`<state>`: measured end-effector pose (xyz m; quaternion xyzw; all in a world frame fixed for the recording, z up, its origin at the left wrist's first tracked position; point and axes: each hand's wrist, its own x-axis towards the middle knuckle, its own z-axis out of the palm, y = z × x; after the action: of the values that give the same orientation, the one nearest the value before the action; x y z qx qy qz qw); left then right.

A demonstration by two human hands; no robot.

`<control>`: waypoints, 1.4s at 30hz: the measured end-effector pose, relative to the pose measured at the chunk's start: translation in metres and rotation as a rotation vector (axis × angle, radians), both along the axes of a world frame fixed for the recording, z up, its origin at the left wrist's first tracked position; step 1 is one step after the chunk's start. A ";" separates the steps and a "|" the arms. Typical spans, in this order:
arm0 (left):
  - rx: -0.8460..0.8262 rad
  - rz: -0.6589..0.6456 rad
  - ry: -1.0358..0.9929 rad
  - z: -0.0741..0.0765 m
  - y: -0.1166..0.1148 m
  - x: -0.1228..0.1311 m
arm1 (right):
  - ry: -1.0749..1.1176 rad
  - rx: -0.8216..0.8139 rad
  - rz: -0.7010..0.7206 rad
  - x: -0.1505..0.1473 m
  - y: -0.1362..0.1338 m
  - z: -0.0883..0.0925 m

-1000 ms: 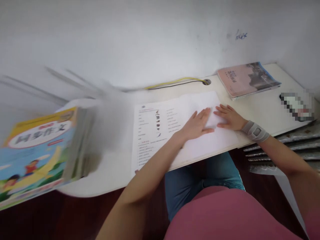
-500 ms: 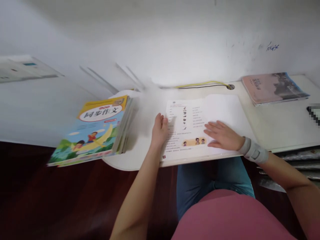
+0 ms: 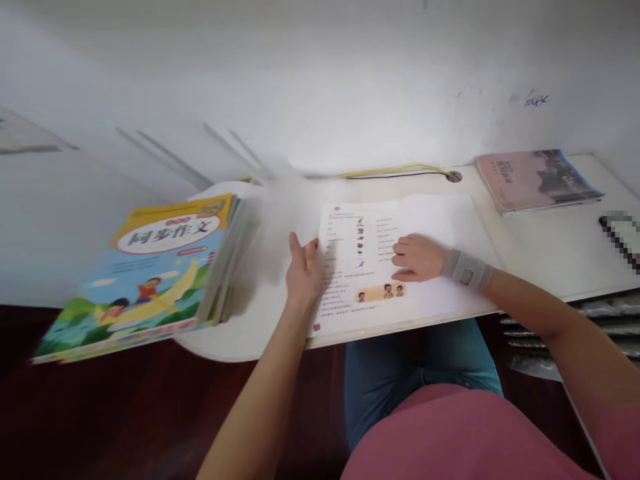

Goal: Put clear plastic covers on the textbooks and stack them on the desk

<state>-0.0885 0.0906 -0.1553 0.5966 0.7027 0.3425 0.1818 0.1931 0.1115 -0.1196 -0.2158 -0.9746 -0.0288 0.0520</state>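
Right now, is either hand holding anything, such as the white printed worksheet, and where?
Nothing is gripped: the right hand, in a grey wrist brace, lies flat on the white printed worksheet; the open left hand sits at its edge.

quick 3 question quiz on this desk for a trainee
1. Which hand wears the wrist brace? A left, B right
2. True or false: the pink book lies on top of the worksheet.
3. Fill in: the yellow cable goes into a round hole in the ___.

Key: 1 B, the right hand; 2 false, the book lies apart from the sheet; 3 desk.
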 end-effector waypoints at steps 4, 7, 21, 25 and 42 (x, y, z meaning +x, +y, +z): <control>-0.097 0.009 0.161 0.014 0.001 0.006 | -0.014 -0.024 0.000 0.005 -0.003 -0.002; -0.103 -0.029 0.228 0.016 0.002 0.006 | -0.028 -0.044 0.001 0.012 -0.005 0.000; -0.175 -0.096 0.368 0.016 -0.002 0.008 | 0.026 0.027 -0.516 0.016 -0.061 0.003; -0.206 -0.146 0.423 0.018 -0.003 0.011 | 0.068 0.018 -0.704 0.004 -0.078 -0.004; -0.240 -0.231 0.567 0.022 -0.003 0.018 | -0.006 -0.399 -0.243 0.038 0.012 0.097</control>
<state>-0.0703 0.0873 -0.1336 0.7182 0.6884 0.0549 0.0856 0.2315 0.1235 -0.0226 -0.3375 -0.9280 0.1578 0.0014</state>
